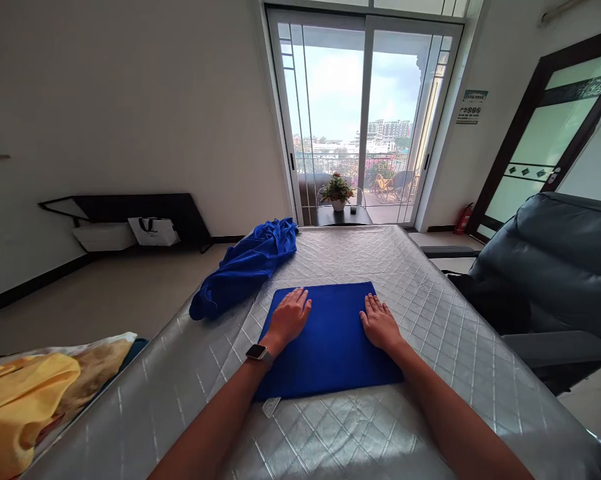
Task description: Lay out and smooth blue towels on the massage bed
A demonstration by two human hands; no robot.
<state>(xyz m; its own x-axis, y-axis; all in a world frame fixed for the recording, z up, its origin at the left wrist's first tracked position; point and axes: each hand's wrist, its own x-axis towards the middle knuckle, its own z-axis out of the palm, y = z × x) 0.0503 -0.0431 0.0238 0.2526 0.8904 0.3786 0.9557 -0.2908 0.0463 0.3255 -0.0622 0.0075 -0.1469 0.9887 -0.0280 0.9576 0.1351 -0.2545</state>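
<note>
A: Where is the blue cloth [333,340]?
B: It lies flat as a neat four-sided panel on the silver quilted surface [450,313], right in front of the person.
A: And the left hand [289,316]?
B: Palm down on the cloth's left side, open wide rather than closed, gripping nothing. A dark-faced watch [256,352] sits on that wrist.
A: What about the right hand [380,323]?
B: It is also open and palm down, on the cloth's right side, fingers pointing away from the person. Bare blue fabric shows between the two hands.
A: Anything by the near edge?
B: A small pale tag [271,407] near the left corner.
A: What else is around?
B: A crumpled blue heap of fabric [245,267] lies beyond the cloth to the left, on the same surface. Yellow fabric [35,393] is at the lower left. A dark armchair [555,260] stands to the right, and a potted plant [338,191] is ahead, in front of the glass doors [365,120].
</note>
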